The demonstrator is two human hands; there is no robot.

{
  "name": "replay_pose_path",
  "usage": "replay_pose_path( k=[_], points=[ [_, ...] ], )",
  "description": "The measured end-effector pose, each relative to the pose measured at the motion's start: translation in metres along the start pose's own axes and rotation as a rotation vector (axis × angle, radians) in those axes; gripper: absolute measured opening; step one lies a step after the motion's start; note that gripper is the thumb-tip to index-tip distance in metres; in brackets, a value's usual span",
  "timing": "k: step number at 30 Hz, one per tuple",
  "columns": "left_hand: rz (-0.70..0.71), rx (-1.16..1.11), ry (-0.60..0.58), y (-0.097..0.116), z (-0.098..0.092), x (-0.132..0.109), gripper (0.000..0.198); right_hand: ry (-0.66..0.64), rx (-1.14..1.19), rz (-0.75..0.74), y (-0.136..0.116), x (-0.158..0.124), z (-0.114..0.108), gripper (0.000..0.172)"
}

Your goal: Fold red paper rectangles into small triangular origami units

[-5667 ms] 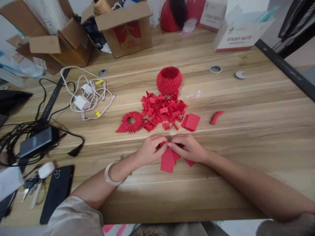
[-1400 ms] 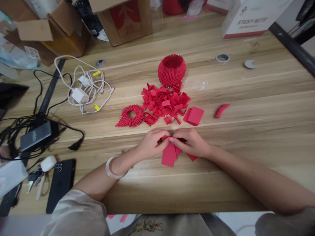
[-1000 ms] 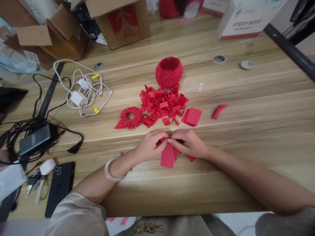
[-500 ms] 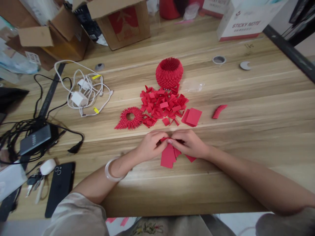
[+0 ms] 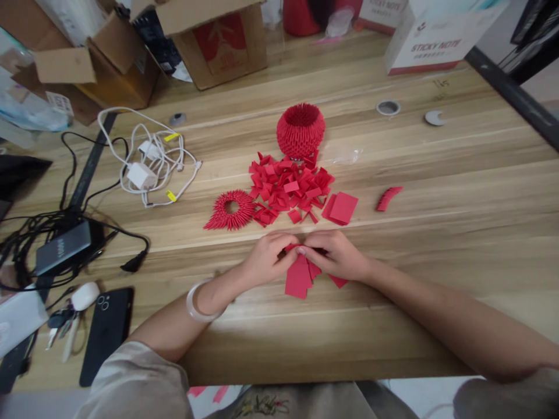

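red paper slip pinched between both hands, mid-fold

the red paper slip (image 5: pixel 292 248) sits at the near middle of the desk (image 5: pixel 437 233), mostly hidden, only a sliver showing between the fingertips. the left hand (image 5: pixel 266 262) and right hand (image 5: pixel 336 256) both grip it, thumbs and forefingers meeting tip to tip, knuckles low over the wood. a white bangle (image 5: pixel 196 302) is on the left wrist. loose red sheets (image 5: pixel 298 279) lie flat under and just below the hands, touching them.

looks like a crease is being pressed into the slip; the fold itself can't be seen. a sharp crease calls for edges lined up and firm thumb pressure along the line.

just beyond the hands: a pile of folded red pieces (image 5: pixel 288 189), a flat spiky red ring (image 5: pixel 230 209) to its left, a stack of red squares (image 5: pixel 343 208) to its right, and a short red chain (image 5: pixel 388 198) farther right. a round red bowl form (image 5: pixel 300 129) stands behind the pile. white charger cables (image 5: pixel 148 163) and a black phone (image 5: pixel 107 331) are off to the left, cardboard boxes (image 5: pixel 218 41) along the far edge.
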State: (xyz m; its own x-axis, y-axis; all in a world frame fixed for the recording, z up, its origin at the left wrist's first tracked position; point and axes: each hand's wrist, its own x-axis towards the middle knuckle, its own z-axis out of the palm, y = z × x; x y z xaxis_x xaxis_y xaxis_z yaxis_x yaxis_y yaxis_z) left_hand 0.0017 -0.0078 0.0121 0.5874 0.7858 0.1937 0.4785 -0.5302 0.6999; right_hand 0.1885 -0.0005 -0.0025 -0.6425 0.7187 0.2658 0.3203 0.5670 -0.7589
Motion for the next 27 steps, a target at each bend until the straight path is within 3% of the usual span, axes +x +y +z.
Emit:
replay_pose_path(
  k=[10, 18, 27],
  points=[
    [-0.013, -0.052, 0.041, -0.0001, 0.0005, -0.0022, 0.03, 0.042, 0.061, 0.027, -0.0011, 0.0001, -0.0011, 0.033],
    [-0.038, -0.025, 0.104, 0.0008, 0.0015, -0.0024, 0.023, 0.057, 0.145, 0.072, -0.001, -0.0018, -0.002, 0.038],
    [-0.015, 0.011, 0.086, 0.0015, 0.0022, -0.002, 0.023, 0.028, 0.147, 0.067, -0.0023, -0.0012, -0.0032, 0.037]
  ],
)
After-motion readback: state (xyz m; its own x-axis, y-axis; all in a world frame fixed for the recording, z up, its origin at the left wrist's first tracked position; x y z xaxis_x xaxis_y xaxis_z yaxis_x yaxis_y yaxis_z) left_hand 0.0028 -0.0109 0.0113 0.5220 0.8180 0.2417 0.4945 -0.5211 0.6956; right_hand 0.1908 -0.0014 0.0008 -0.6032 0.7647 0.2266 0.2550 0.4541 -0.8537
